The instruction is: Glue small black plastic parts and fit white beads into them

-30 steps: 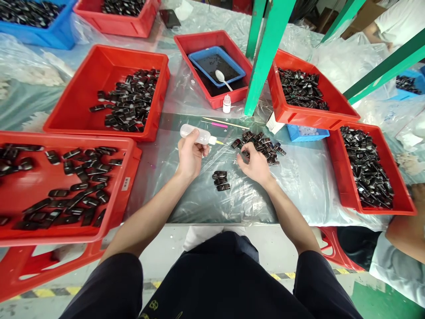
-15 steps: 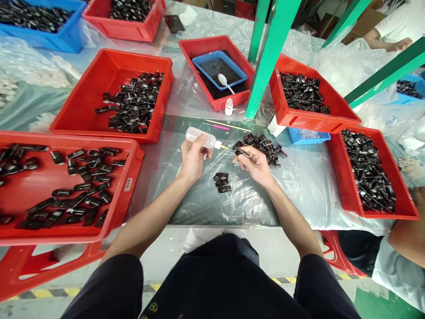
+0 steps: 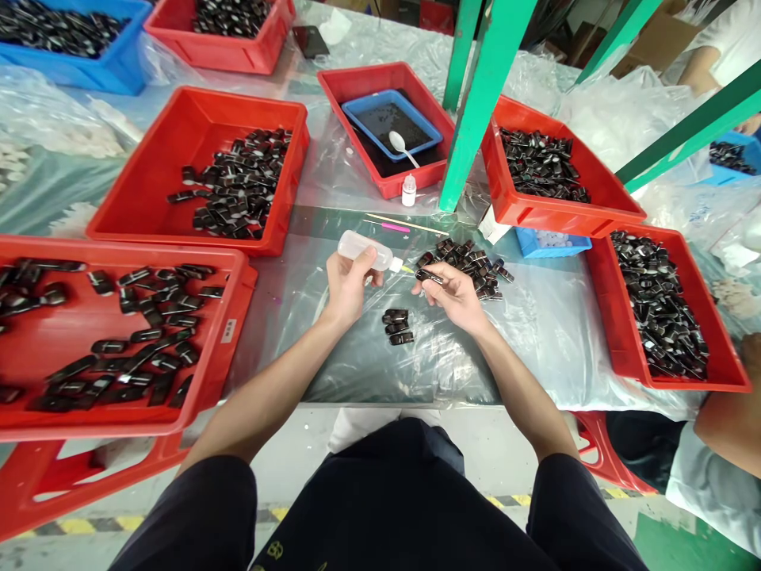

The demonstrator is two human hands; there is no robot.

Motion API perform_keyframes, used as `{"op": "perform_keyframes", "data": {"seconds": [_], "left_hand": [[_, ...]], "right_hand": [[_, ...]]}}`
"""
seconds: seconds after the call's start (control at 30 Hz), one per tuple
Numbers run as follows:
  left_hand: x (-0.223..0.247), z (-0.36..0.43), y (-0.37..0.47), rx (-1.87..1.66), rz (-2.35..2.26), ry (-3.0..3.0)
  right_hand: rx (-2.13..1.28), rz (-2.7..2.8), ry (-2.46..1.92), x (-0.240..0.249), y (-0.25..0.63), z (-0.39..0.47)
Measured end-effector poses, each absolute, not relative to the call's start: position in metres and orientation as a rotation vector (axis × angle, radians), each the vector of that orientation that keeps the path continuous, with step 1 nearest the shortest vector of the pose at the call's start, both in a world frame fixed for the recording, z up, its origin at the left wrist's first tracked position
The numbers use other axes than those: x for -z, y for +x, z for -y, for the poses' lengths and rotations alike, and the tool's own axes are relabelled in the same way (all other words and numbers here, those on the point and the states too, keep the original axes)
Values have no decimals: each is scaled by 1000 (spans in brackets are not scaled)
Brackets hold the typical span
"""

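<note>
My left hand [image 3: 349, 284] is closed around a translucent squeeze bottle [image 3: 364, 249], tilted with its thin yellow-green tip pointing right and down. In my right hand [image 3: 456, 298] a small glossy black part [image 3: 428, 276] is pinched between thumb and fingers. The bottle's tip is close to this part; whether they touch I cannot tell. On the plastic-covered table, below and between my hands, lies a short column of black parts [image 3: 397, 326]. A loose pile of similar black parts [image 3: 469, 262] spreads just behind my right hand.
Red bins of black parts stand left [image 3: 148, 230] and right [image 3: 603, 285]. Behind my hands are a pink stick [image 3: 395, 228], a small white bottle [image 3: 409, 191] and a red bin [image 3: 389, 186] holding a blue tray and white spoon. A green post [image 3: 476, 119] rises nearby. Another person's arm [image 3: 734, 412] is at right.
The squeeze bottle has shifted slightly right and tilts more downward. My right hand has moved a little left with the black part, which has turned slightly.
</note>
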State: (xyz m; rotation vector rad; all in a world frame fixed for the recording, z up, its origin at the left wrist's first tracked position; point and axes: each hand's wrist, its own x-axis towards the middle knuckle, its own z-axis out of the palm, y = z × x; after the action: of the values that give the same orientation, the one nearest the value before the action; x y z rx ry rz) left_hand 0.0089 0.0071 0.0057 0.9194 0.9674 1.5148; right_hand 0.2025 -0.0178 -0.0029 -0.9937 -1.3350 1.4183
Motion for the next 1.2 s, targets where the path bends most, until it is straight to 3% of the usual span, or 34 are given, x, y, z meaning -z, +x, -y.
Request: {"op": "perform_keyframes", "data": {"seconds": [1.2], "left_hand": [[1, -10, 8, -1508, -948, 988]], "right_hand": [[-1496, 1407, -880, 9, 208, 18]]}}
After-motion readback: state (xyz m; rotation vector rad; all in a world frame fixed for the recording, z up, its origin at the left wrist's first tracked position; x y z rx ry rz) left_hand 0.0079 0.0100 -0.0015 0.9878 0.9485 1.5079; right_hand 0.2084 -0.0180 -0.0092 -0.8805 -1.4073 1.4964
